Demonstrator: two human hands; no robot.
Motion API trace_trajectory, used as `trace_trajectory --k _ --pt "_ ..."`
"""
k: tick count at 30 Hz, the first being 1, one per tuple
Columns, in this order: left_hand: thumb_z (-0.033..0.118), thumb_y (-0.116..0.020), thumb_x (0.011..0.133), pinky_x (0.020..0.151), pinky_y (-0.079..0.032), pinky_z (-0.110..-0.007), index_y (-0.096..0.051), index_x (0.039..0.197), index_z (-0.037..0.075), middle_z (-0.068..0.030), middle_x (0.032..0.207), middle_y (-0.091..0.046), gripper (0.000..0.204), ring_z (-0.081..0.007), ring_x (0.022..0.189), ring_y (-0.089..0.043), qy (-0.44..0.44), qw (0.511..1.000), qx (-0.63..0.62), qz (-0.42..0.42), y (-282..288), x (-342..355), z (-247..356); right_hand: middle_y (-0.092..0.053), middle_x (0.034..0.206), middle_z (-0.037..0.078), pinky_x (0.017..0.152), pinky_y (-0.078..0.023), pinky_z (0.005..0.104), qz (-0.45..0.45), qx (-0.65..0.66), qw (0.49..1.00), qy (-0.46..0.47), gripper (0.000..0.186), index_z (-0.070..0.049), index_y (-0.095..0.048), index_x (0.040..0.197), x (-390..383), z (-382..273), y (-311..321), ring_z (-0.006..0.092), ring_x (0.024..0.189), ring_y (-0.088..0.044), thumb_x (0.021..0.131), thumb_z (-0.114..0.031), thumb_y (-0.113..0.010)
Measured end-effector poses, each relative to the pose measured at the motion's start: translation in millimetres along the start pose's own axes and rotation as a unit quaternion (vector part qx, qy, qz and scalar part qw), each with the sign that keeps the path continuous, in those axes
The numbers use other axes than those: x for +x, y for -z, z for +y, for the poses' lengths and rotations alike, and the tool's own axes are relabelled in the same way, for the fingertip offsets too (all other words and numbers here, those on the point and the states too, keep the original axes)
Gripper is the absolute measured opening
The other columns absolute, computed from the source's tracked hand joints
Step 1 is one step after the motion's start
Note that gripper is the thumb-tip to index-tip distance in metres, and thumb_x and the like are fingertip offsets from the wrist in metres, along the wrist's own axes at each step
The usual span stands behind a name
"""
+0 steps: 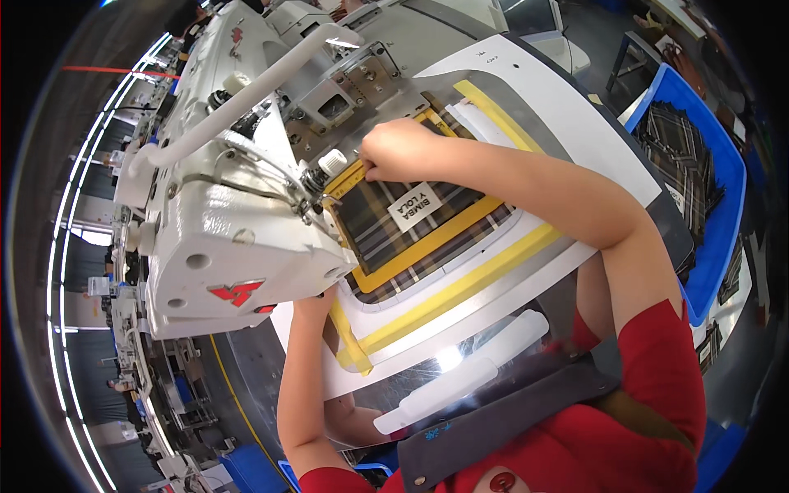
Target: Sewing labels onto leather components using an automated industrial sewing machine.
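Note:
My right hand [400, 151] is closed, its fingers curled down at the far left edge of a yellow frame [448, 237]. What its fingertips hold, if anything, is hidden. Inside the frame lies dark plaid fabric [367, 215] with a white label [413, 205] bearing black lettering. More plaid cloth shows around the frame's near side. A white sewing machine [222, 255] stands over the frame's left end, its needle area beside the fabric. My left hand [314, 302] reaches behind the machine head; only the wrist area shows, and its fingers are hidden.
Yellow tape strips [460, 287] border the work on a white board [612, 156]. A blue bin [727, 222] of plaid pieces stands at the right. A clear plastic sheet [460, 361] lies at the near edge. A white tube [238, 103] arches above the machine.

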State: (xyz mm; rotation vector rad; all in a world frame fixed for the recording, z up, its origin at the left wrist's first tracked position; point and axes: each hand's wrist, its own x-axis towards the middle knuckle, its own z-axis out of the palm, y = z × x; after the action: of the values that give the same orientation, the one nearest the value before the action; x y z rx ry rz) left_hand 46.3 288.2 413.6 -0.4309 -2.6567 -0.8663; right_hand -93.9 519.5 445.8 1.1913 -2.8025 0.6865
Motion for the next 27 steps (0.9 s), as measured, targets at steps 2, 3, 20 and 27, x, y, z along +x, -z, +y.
trace_trajectory --k 2,3,20,27 --pt "0.007 -0.057 0.093 0.106 -0.038 -0.037 -0.063 0.113 0.000 -0.0124 0.126 -0.060 0.022 -0.0250 0.120 -0.054 0.075 0.984 -0.160 0.035 -17.5 15.2 10.6 -0.070 0.077 0.010 0.070 -0.053 0.0391 -0.003 0.000 1.000 -0.014 0.014 -0.009 -0.072 0.082 3.6 -5.1 -7.2 0.0282 0.076 -0.068 0.079 -0.023 -0.070" --pt "0.007 -0.057 0.093 0.106 -0.038 -0.037 -0.063 0.113 0.000 -0.0124 0.126 -0.060 0.022 -0.0250 0.120 -0.054 0.074 0.983 -0.164 0.028 -21.4 17.6 12.8 -0.070 0.076 0.009 0.070 -0.053 0.0392 0.005 -0.013 1.000 -0.010 0.014 -0.009 -0.072 0.082 3.3 -4.3 -11.1 0.0281 0.075 -0.068 0.079 -0.023 -0.070" --pt "0.003 -0.058 0.092 0.101 -0.042 -0.033 -0.051 0.132 0.002 -0.0120 0.133 -0.056 0.041 -0.0204 0.119 -0.055 -0.042 0.998 -0.035 -0.008 -20.5 -5.4 -7.2 -0.062 0.103 0.007 0.096 -0.042 0.0381 0.044 0.063 0.968 0.237 0.025 -0.008 -0.069 0.103 -93.2 -50.8 -29.0 0.0248 0.104 -0.058 0.083 -0.024 -0.068" --pt "0.007 -0.068 0.081 0.091 -0.048 -0.035 -0.066 0.114 0.007 -0.0077 0.116 -0.068 0.033 -0.0229 0.104 -0.063 -0.081 0.994 0.066 0.038 -22.0 -7.9 -12.6 -0.056 0.108 0.007 0.096 -0.042 0.0382 0.046 0.010 0.967 0.251 0.033 -0.010 -0.067 0.110 -90.9 -58.2 -30.6 0.0245 0.105 -0.053 0.083 -0.029 -0.069"
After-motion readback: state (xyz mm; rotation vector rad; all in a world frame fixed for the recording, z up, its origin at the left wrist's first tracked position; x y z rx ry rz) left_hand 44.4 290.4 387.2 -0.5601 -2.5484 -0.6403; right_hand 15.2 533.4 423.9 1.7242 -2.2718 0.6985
